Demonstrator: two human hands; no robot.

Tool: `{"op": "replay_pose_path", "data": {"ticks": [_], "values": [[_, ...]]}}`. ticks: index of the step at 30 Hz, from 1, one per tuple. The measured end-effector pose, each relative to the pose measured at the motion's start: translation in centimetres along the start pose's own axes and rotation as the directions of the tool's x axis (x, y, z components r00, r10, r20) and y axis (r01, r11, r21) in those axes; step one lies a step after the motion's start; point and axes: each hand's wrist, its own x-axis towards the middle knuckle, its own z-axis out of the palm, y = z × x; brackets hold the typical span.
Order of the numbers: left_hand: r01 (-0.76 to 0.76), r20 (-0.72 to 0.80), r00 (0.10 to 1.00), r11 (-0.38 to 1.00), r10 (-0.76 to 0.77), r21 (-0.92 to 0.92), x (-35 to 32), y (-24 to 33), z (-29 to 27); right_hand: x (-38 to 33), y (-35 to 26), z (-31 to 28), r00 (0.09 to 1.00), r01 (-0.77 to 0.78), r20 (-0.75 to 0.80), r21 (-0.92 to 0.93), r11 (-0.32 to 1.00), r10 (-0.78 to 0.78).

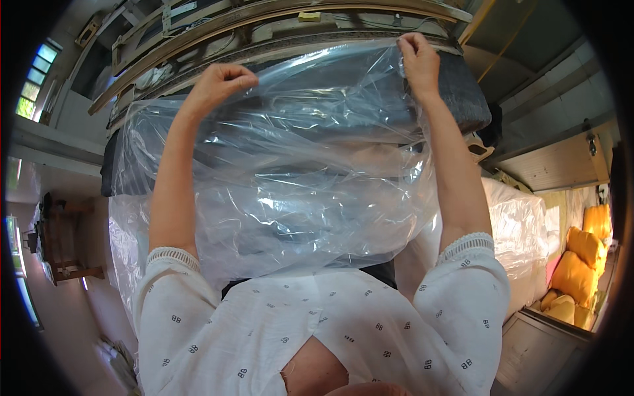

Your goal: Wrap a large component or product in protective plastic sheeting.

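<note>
Clear crinkled plastic sheet [277,204]: over black padded slab [462,99];
Far edge [340,53]: unlaid; my left hand [221,82], right hand [420,65] pinch it

Plastic sheet [284,218] spread between left hand [218,87] and right hand [421,65]
A broad surface [465,96] is partly covered by it; wooden rails [153,64] are set beyond both hands; cushions [576,269] are piled well right of them.
</note>
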Motion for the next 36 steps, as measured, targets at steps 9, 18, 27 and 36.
{"op": "replay_pose_path", "data": {"ticks": [9, 18, 27, 36], "values": [[0.010, -0.683, 0.727, 0.993, 0.075, 0.119, 4.4, -5.9, 2.3, 2.1, 3.2, 6.9, 0.999, -0.030, -0.038, -0.087, 0.996, 0.027], [0.451, -0.692, 0.706, 0.849, -0.151, 0.275, 5.6, -4.0, 1.7, 3.0, 3.7, 7.6, 0.982, -0.102, -0.184, -0.351, 0.931, 0.038], [0.513, -0.609, 0.768, 0.761, -0.201, 0.397, 4.2, -3.7, 0.8, 3.7, 4.7, 7.2, 0.956, -0.171, -0.279, -0.269, 0.948, 0.093], [0.457, -0.589, 0.793, 0.794, -0.159, 0.400, 3.8, -3.3, 0.7, 4.9, 6.9, 6.2, 0.911, -0.316, -0.295, -0.051, 0.947, 0.288]]}}
